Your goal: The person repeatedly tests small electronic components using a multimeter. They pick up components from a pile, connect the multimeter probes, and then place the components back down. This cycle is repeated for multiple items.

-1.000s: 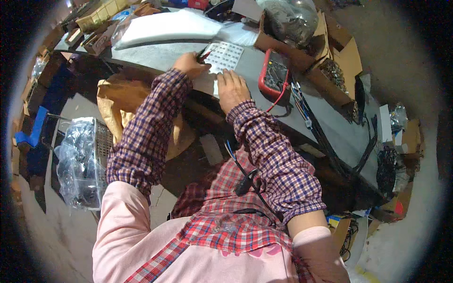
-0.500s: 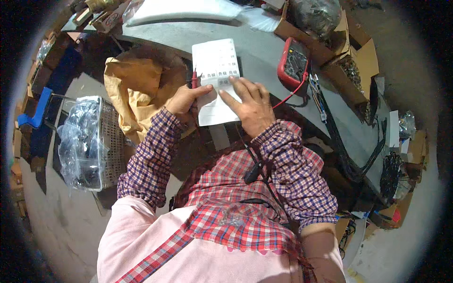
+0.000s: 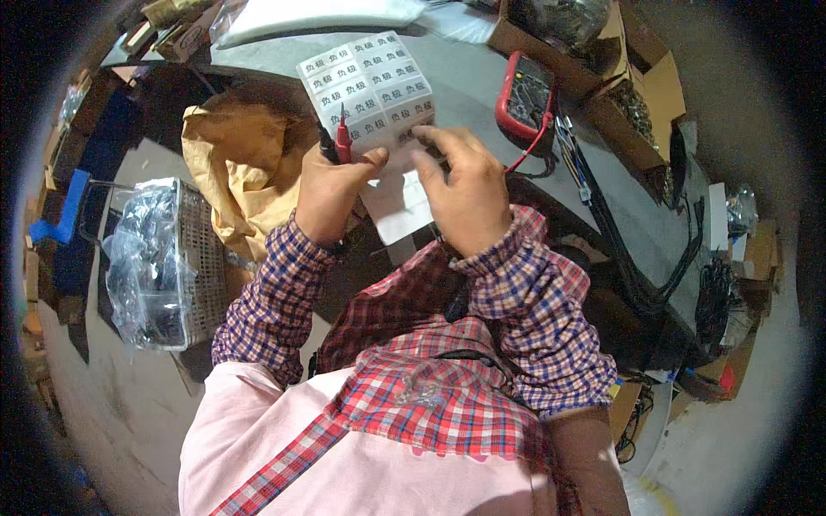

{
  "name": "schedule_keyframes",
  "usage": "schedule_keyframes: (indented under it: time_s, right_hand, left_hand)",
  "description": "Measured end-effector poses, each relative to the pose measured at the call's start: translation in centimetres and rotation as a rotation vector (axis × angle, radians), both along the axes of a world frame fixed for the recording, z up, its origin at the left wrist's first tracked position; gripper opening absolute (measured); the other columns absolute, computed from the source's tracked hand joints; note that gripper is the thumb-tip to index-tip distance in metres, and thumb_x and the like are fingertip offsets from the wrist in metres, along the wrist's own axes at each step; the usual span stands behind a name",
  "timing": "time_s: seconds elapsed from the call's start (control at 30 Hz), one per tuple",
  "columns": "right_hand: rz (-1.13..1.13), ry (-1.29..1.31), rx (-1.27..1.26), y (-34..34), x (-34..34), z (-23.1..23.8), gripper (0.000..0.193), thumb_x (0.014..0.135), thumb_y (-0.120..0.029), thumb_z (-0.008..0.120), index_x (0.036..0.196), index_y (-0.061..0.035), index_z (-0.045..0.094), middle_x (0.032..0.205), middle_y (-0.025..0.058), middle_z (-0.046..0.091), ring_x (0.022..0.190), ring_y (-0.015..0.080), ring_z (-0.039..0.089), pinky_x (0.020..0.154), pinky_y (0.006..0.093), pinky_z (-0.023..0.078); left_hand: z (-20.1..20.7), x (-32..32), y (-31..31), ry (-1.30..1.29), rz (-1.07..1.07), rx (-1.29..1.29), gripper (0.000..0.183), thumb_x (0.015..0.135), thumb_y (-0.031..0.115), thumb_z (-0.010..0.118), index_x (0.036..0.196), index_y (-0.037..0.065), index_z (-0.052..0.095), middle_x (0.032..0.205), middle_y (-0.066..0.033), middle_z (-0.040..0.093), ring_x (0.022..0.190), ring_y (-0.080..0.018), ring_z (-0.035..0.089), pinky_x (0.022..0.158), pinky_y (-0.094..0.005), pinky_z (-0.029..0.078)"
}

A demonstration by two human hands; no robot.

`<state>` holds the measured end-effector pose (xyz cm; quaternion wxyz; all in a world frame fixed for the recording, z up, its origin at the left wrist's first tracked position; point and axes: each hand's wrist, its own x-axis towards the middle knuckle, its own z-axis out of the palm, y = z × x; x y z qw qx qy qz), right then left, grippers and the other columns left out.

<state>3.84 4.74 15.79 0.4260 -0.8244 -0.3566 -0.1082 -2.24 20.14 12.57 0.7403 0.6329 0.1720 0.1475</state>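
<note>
My left hand (image 3: pixel 331 189) is closed on a white sheet of labels (image 3: pixel 366 82) printed in dark rows, its thumb lying on the sheet. The same hand also grips a red test probe (image 3: pixel 343 144) and a black test probe (image 3: pixel 326 144), tips pointing away from me. At the sheet's right edge is my right hand (image 3: pixel 469 185), fingers bent and thumb close to the index fingertip, pinching around the lower labels. Whether a single label is lifted there is too blurred to tell. The sheet's lower part hangs down between my hands, partly shaded.
A red-cased multimeter (image 3: pixel 525 99) with a red lead lies on the grey table (image 3: pixel 447 64) to the right, beside a bundle of black cables (image 3: pixel 615 258). Brown paper (image 3: pixel 241 172) and a basket with plastic bags (image 3: pixel 194 267) stand left. Open cardboard boxes (image 3: pixel 658 77) are far right.
The label sheet has been raised and tilted to the left, showing more printed rows. My right fingers, earlier spread over it, have bent in at its right edge. The black probe has come into view.
</note>
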Motion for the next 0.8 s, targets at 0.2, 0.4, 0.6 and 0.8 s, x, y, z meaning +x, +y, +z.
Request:
schedule_keyframes:
  time_s: [0.2, 0.4, 0.6, 0.8]
  right_hand:
    - [-0.112, 0.000, -0.104, -0.7, -0.4, -1.0, 0.023, 0.076, -0.013, 0.072, 0.095, -0.0002, 0.067, 0.089, 0.0160, 0.067, 0.082, 0.0309, 0.066, 0.072, 0.0362, 0.051]
    - [-0.035, 0.015, 0.104, -1.0, -1.3, 0.7, 0.019, 0.078, -0.011, 0.070, 0.090, 0.0027, 0.067, 0.085, 0.0173, 0.068, 0.077, 0.0264, 0.068, 0.069, 0.0338, 0.052]
    - [-0.074, 0.205, 0.064, -2.1, 0.3, -3.0, 0.016, 0.082, -0.008, 0.066, 0.090, 0.0052, 0.066, 0.081, 0.0161, 0.069, 0.075, 0.0180, 0.067, 0.067, 0.0302, 0.051]
    - [-0.207, 0.231, 0.228, -3.3, 2.0, -1.5, 0.019, 0.081, -0.018, 0.063, 0.086, 0.0005, 0.064, 0.078, 0.0232, 0.064, 0.067, 0.0349, 0.064, 0.062, 0.0393, 0.049]
  left_hand:
    - [0.9, -0.8, -1.2, -0.090, -0.096, -0.161, 0.026, 0.081, 0.002, 0.066, 0.106, -0.003, 0.062, 0.097, -0.0070, 0.066, 0.082, -0.0124, 0.062, 0.075, -0.0269, 0.050]
    - [1.2, -0.8, -2.1, -0.129, -0.131, -0.175, 0.026, 0.083, -0.002, 0.063, 0.109, -0.002, 0.061, 0.100, -0.0065, 0.065, 0.086, -0.0125, 0.061, 0.077, -0.0269, 0.050]
    - [1.7, -1.0, -2.5, -0.103, -0.165, -0.121, 0.025, 0.083, 0.000, 0.062, 0.108, -0.003, 0.060, 0.099, -0.0067, 0.065, 0.085, -0.0136, 0.061, 0.077, -0.0275, 0.050]
    - [2.5, 2.1, -1.4, 0.039, -0.127, -0.024, 0.029, 0.082, 0.011, 0.067, 0.103, -0.007, 0.062, 0.093, -0.0127, 0.066, 0.080, -0.0167, 0.063, 0.073, -0.0297, 0.052]
